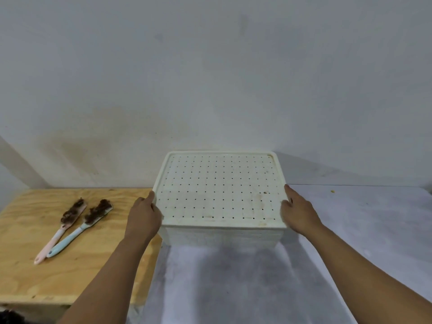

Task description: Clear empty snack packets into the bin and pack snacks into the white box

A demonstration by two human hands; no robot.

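Note:
The white box (219, 237) stands on a pale grey surface near the wall, closed by a perforated white lid (219, 188). My left hand (145, 216) presses against the lid's left edge, fingers curled on the rim. My right hand (298, 212) grips the lid's right edge the same way. The box's inside is hidden by the lid. No snack packets or bin show in this view.
A plywood table (46, 272) sits to the left, holding a pink-handled brush (62, 230) and a blue-handled brush (79, 230), both with dark bristles. The grey surface (350, 230) stretches right and towards me. A plain wall stands close behind the box.

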